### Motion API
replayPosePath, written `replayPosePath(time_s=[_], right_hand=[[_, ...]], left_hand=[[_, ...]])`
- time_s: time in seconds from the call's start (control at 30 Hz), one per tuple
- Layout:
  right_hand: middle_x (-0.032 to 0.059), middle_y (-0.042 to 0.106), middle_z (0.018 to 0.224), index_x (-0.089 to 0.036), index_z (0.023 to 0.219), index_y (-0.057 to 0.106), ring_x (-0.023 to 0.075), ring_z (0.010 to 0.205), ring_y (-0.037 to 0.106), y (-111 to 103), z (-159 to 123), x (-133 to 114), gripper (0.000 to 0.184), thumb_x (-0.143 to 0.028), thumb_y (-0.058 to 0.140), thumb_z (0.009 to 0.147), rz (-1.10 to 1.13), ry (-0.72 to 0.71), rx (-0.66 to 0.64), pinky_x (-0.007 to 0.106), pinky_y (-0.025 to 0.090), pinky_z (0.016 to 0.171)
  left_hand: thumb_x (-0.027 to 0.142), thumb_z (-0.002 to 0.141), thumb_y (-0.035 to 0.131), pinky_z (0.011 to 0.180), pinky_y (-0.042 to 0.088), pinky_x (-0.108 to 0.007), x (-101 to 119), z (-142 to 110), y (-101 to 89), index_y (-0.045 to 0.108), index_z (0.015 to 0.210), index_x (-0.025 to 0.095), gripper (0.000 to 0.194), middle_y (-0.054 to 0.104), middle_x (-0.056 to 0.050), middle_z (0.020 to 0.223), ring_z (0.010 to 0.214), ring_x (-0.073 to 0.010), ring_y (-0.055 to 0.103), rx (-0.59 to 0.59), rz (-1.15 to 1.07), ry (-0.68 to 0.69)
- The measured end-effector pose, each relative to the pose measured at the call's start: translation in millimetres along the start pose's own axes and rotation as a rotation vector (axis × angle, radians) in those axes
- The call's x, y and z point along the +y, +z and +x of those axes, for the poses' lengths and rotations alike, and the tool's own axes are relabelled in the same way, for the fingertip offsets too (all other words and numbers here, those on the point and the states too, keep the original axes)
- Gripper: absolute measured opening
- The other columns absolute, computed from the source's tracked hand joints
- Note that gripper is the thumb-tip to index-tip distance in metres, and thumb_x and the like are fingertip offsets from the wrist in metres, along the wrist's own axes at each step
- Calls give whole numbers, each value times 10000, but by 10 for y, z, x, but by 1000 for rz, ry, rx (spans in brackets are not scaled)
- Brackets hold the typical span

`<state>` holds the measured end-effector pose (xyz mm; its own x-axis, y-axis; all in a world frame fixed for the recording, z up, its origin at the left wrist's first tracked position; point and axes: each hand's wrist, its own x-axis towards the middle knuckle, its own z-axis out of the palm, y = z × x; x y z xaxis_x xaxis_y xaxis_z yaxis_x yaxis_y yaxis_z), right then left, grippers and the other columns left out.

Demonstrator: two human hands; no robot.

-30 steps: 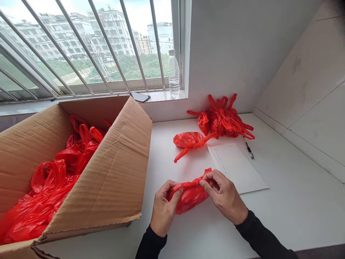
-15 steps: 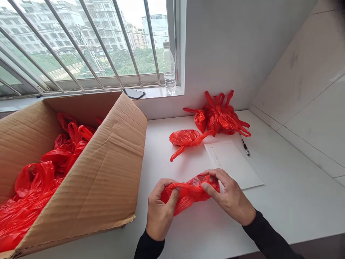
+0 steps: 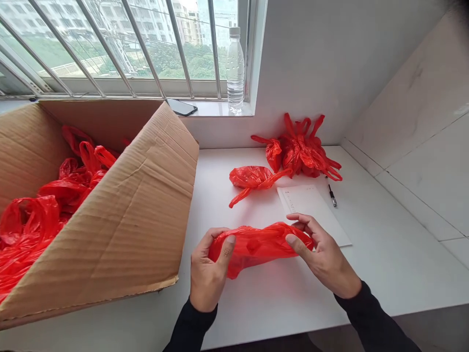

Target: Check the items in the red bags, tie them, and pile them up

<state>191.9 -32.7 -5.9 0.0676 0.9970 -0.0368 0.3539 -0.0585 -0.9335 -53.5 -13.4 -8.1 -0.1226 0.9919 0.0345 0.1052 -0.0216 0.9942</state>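
A red plastic bag [image 3: 260, 249] is stretched sideways between my two hands, above the front part of the white table. My left hand [image 3: 209, 271] grips its left end, thumb on the near side. On the right end, my right hand [image 3: 326, 254] holds the bag between thumb and fingers; some fingertips are hidden behind it. Just beyond lies another red bag [image 3: 252, 177] with its handles twisted out to the side. What the held bag contains, if anything, I cannot make out.
An open cardboard box [image 3: 146, 210] full of red plastic bags [image 3: 69, 190] stands at the left. Several bunched red bags [image 3: 302, 151] lie by the back wall. Paper [image 3: 322, 215] and a pen [image 3: 332, 195] are at right. A phone [image 3: 182, 107] and water bottle [image 3: 235, 73] sit on the sill.
My hands have moved apart, and the red bag between them is spread wider and raised slightly. The whole view has shifted a little, with the box appearing further left.
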Motion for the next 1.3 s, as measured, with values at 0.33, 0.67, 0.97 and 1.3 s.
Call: replayPosePath(time_s=[0.33, 0.67, 0.97, 1.3], right_hand=[[66, 650, 1002, -252, 1083, 582, 196, 823, 628, -142, 25, 61, 258, -442, 636, 916, 303, -39, 266, 284, 554, 658], [13, 587, 855, -276, 1005, 575, 150, 697, 552, -81, -41, -20, 187, -417, 658, 915, 354, -43, 228, 235, 466, 566], [22, 634, 862, -322, 1066, 550, 167, 622, 587, -164, -203, -243, 187, -374, 635, 908, 455, -38, 225, 267, 507, 518], [93, 678, 1074, -314, 1271, 523, 229, 815, 683, -193, -114, -116, 377, -539, 407, 991, 429, -59, 299, 330, 545, 620]], left_hand=[[485, 897, 629, 838, 496, -287, -211, 139, 12, 596, 1107, 237, 326, 648, -40, 1115, 1009, -202, 617, 180, -199, -96], [115, 881, 622, 975, 421, -413, -271, -445, 279, 589, 1280, 240, 420, 537, -108, 1179, 1102, -271, 530, 198, 659, 669], [142, 961, 537, 808, 508, -312, -284, -92, 196, 553, 1315, 231, 365, 618, -38, 967, 896, -181, 609, 63, 465, 526], [70, 880, 522, 1122, 353, -549, -53, 94, 393, 539, 1370, 189, 505, 592, -130, 1326, 1275, -312, 491, 105, 615, 767]])
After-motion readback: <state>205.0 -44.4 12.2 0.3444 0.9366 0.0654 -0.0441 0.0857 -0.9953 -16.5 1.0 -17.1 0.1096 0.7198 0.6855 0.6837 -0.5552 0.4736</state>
